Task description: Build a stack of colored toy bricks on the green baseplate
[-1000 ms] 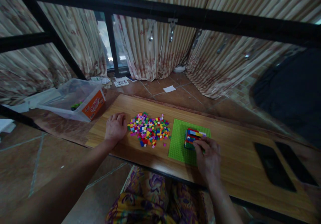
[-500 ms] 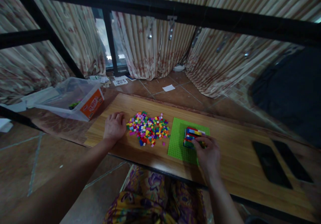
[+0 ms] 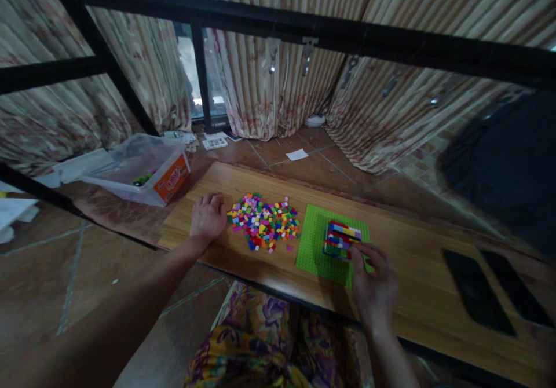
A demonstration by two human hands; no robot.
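A small block of stacked multicoloured toy bricks (image 3: 341, 238) stands on the right half of a green studded baseplate (image 3: 313, 252). My right hand (image 3: 376, 284) is at its near right corner, thumb and index finger drawn together against the edge. Whatever is between those fingertips is hidden. On the tabletop, my left hand (image 3: 208, 219) rests with loosely bent fingers, holding nothing that I can see. Just right of it lies a spread pile of loose bricks (image 3: 263, 220) in many colours. One pink brick (image 3: 289, 248) lies apart near the baseplate.
Two dark flat phone-like slabs (image 3: 478, 292) lie toward the right end of the wooden table (image 3: 412, 266). A clear plastic bin (image 3: 119, 188) with an orange label stands beyond the left end. Papers (image 3: 297, 154) lie on the tiled floor. A black metal frame crosses before the curtains.
My right hand has slid rightward across the brick block to its edge, uncovering more of the top. The left hand stays beside the pile. The whole view has shifted slightly.
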